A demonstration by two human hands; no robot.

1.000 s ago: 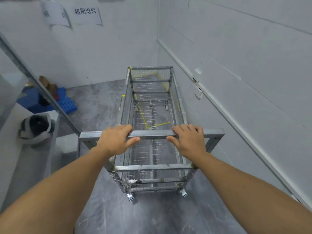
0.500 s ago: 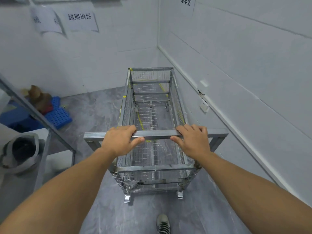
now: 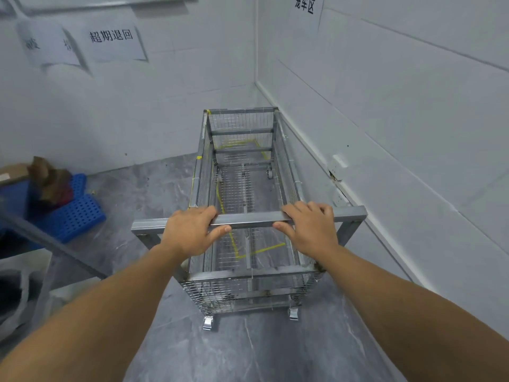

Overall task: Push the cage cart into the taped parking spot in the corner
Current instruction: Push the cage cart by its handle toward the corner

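A steel wire-mesh cage cart (image 3: 286,172) on castors stands lengthwise along the right wall, its far end close to the corner. My left hand (image 3: 190,232) and my right hand (image 3: 311,230) both grip its horizontal metal handle bar (image 3: 249,220). Yellow floor tape (image 3: 259,250) shows through the mesh bottom: one line runs along the cart's length, a corner lies under the near end, another stretch under the far end. The cart is empty.
The white right wall (image 3: 399,133) runs close beside the cart, with a damaged fitting (image 3: 337,168) at handle height. Blue perforated crates (image 3: 74,213) with cardboard sit at left. A grey metal frame bar (image 3: 55,244) crosses the lower left. Paper signs hang on both walls.
The cart has rolled forward toward the corner with both hands still on the handle. More of the yellow tape now lies beneath the cart's near end.
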